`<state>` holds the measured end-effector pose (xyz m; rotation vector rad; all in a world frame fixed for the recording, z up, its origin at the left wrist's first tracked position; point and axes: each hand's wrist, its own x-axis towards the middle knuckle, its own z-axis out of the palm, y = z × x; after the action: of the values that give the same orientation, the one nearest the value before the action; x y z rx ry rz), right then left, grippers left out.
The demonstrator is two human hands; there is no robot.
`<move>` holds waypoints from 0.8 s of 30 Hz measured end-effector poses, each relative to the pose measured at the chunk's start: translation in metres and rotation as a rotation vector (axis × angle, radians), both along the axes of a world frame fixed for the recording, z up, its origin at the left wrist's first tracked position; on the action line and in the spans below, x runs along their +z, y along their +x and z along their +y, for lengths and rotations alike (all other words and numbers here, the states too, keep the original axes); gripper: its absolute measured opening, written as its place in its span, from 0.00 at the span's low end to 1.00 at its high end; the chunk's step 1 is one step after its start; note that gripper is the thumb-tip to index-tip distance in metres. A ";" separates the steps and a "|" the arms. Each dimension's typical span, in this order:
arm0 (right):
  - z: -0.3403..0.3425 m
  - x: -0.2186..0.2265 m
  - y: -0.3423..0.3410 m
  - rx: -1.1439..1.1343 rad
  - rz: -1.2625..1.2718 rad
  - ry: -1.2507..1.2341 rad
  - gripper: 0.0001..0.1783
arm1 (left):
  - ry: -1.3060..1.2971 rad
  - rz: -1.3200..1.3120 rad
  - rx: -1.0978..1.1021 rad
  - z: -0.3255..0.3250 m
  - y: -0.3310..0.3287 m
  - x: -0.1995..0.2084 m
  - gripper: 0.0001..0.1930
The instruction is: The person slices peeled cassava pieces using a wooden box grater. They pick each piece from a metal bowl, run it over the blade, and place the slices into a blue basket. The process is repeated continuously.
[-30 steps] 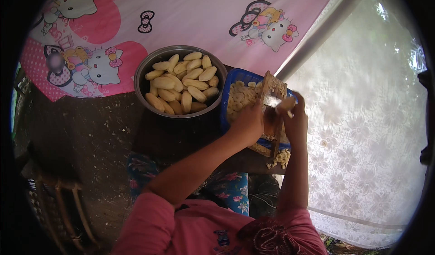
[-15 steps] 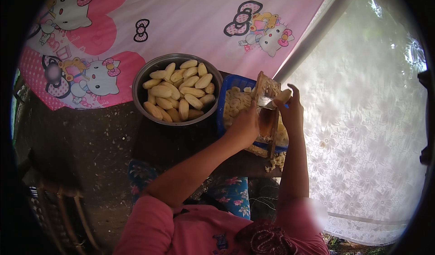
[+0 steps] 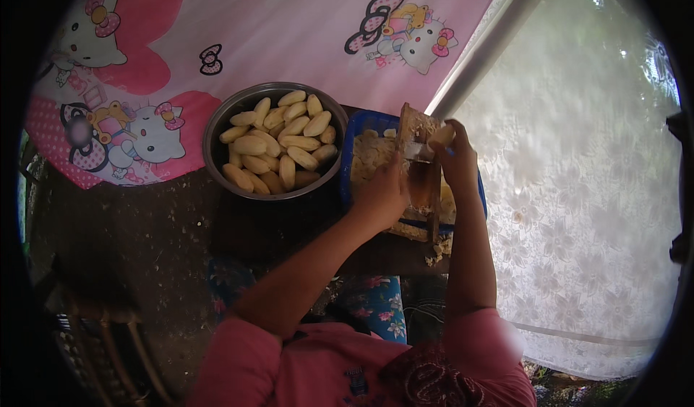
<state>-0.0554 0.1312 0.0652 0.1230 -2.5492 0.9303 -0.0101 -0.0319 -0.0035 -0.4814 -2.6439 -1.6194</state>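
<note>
My left hand (image 3: 383, 194) is closed round the left edge of a wooden slicer (image 3: 418, 123), which lies tilted across a blue plastic basket (image 3: 345, 163). A flat metal blade (image 3: 415, 151) crosses the slicer's middle. On the blade's right side, my right hand (image 3: 458, 163) grips a peeled banana (image 3: 442, 138) with its end against or very near the blade. Pale banana slices (image 3: 369, 154) fill the basket's left part, and more show under the slicer's right side. My left fingertips are partly hidden behind the board.
A metal pot (image 3: 209, 163) heaped with peeled bananas (image 3: 295, 126) stands left of the basket on a dark table (image 3: 285, 226). Crumbled banana bits (image 3: 439, 250) lie by the slicer's near end. A pink printed cloth (image 3: 289, 38) hangs beyond, and a white lace curtain (image 3: 578, 226) at the right.
The view has shifted slightly. My right fingers, one of them raised before, now lie closer round the banana. My left hand keeps its hold on the slicer.
</note>
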 end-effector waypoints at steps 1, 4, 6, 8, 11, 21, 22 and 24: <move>-0.001 -0.003 0.020 0.014 -0.027 -0.052 0.31 | 0.008 0.021 0.003 0.000 0.000 0.000 0.32; -0.003 -0.016 0.079 0.015 0.003 0.075 0.31 | 0.045 0.065 0.043 0.004 0.002 -0.003 0.32; -0.001 -0.023 0.090 -0.024 -0.036 0.153 0.31 | 0.057 0.143 0.064 0.004 0.003 -0.006 0.31; 0.003 -0.025 0.070 0.020 0.093 0.090 0.29 | 0.096 0.082 0.044 0.006 0.004 -0.009 0.31; 0.008 -0.019 0.001 0.019 0.216 0.100 0.30 | 0.101 -0.028 0.011 0.007 0.004 -0.006 0.30; -0.004 -0.017 0.091 -0.013 0.024 0.149 0.30 | 0.145 0.074 0.042 0.006 0.004 -0.009 0.29; -0.003 -0.019 0.094 -0.034 -0.007 0.176 0.30 | 0.125 0.087 0.048 0.007 0.004 -0.010 0.29; -0.001 -0.019 0.074 -0.121 0.148 0.397 0.28 | 0.084 0.100 0.039 0.007 0.004 -0.010 0.29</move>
<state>0.0184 0.1305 0.0461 0.1457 -2.5365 0.3477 -0.0057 -0.0248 -0.0137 -0.4916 -2.4875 -1.6421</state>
